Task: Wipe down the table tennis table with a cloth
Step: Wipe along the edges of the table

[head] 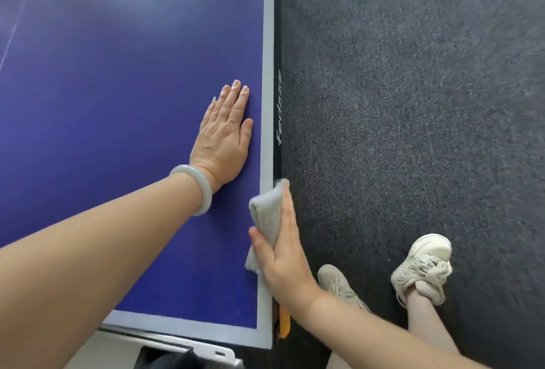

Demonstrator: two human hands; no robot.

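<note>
One cloth (267,215), folded, lies against the side edge of the tabletop (118,103) in the grip of the right hand (283,259); the left hand (225,135) rests flat, fingers (236,97) straight, just inside that edge.

Open room over tabletop (103,88); left hand (225,138) flat nr rt edge.

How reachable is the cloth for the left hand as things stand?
Probably yes: the left hand lies flat on the table near its side edge, the cloth is close by on that edge, and nothing lies between. The right hand grips the cloth.
</note>
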